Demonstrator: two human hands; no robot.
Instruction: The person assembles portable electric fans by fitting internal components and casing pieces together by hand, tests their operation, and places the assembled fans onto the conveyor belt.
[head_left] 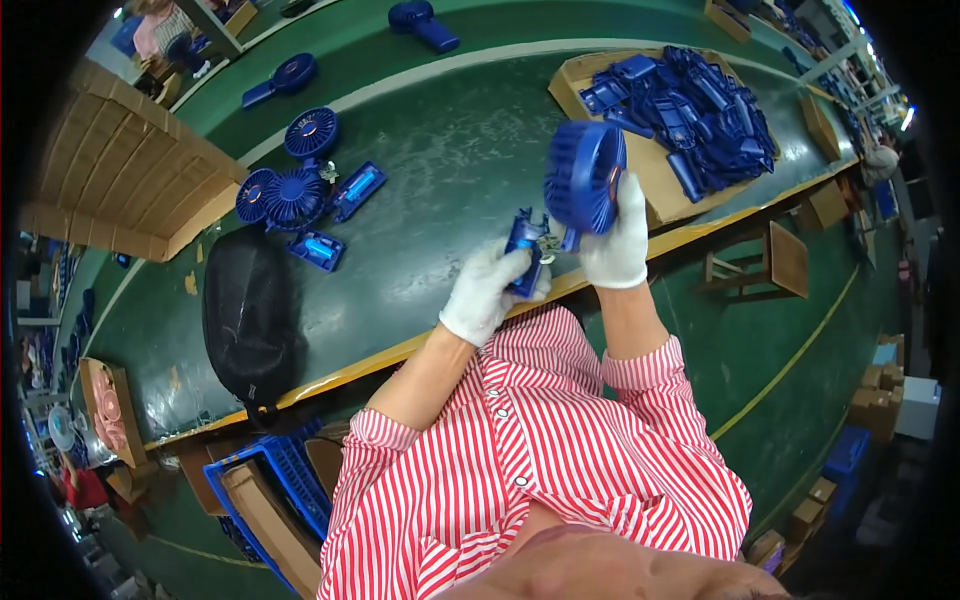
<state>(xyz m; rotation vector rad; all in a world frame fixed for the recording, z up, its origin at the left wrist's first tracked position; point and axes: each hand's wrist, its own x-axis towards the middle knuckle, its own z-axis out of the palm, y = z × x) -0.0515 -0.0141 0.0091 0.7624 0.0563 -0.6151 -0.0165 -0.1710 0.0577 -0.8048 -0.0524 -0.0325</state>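
Note:
White gloves cover both of my hands. My left hand (485,290) is closed on a blue fan handle shell (524,250), with a light blue battery showing inside it. In my right hand (617,245) is the round blue fan head (588,178), gripped from its right side and raised above the table's front edge. The two parts are held close together; small pieces show between them, and whether they are joined I cannot tell. To the left on the table lie several blue fan heads (296,196) and a handle shell with a battery (358,190).
A cardboard box (660,185) heaped with blue plastic shells (690,110) stands at the right. A black case (248,315) sits at the left near a partitioned carton (130,165). Fans (424,25) lie on the green surface beyond. Below are a blue crate (270,490) and a wooden stool (770,262).

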